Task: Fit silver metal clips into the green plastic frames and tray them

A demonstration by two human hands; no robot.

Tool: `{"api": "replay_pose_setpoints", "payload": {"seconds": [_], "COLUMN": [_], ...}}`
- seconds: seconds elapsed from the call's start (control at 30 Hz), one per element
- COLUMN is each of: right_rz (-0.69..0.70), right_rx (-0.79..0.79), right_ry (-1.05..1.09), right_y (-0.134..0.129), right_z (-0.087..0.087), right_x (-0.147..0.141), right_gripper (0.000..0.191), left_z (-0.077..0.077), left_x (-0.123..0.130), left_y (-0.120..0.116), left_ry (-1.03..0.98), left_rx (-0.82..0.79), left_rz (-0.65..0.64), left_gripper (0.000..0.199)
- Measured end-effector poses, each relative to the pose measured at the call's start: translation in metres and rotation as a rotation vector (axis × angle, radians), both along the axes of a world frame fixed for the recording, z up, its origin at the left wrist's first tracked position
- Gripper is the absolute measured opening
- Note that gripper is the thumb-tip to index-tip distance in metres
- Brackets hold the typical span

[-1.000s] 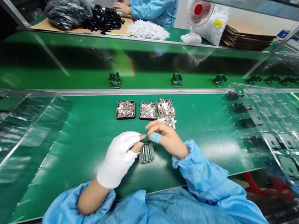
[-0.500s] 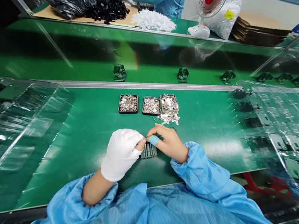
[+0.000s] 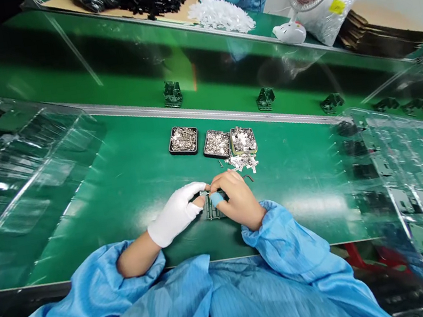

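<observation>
Your left hand [image 3: 177, 211] and right hand [image 3: 238, 197], narrowed but grip unclear, meet at a likely light, stiff green part [image 3: 212, 211], best held by its edges, nearer you than the middle tray [image 3: 216, 155].

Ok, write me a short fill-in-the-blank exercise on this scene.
1. The left hand wears a ____ fabric glove.
2. The right hand has a ____ wrap on its thumb.
3. Both hands are at a small, slotted, ____ part.
4. Shiny silver metal pieces sit in ____ small square trays.

Missing words: white; blue; green; three.
</observation>
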State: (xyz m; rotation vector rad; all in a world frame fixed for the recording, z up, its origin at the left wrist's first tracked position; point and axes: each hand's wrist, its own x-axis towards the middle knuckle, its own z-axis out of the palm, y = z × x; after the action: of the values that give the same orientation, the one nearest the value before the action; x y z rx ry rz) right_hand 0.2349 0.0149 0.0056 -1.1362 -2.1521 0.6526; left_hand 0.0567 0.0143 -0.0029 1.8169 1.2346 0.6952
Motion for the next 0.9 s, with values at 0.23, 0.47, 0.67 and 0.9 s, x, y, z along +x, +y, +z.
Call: {"api": "replay_pose_setpoints", "payload": {"seconds": [0.23,0.47,0.67,0.9], "right_rz": [0.004,-0.019,0.007,0.041], "right_rx": [0.014,-0.069,-0.496,-0.535], "right_ry": [-0.026,0.029,0.424,0.452], "right_y": [-0.001,-0.001,0.006,0.009], "right_z": [0.0,0.001,-0.005,-0.007], "right_x": [0.001,-0.002,0.0,-0.002], "right_gripper": [0.011,0.01,0.012,0.011], "left_z": [-0.002,-0.002,-0.004,0.007], "left_x": [-0.002,0.003,0.008,0.015], "left_y": [0.0,0.002,0.0,-0.002], "left_ry": [0.014,-0.063,-0.107,0.194], "left_rx": [0.01,-0.026,-0.08,0.201], "left_rz": [0.001,0.022,0.114,0.123], "left_gripper": [0.031,0.027,0.025,0.023]}}
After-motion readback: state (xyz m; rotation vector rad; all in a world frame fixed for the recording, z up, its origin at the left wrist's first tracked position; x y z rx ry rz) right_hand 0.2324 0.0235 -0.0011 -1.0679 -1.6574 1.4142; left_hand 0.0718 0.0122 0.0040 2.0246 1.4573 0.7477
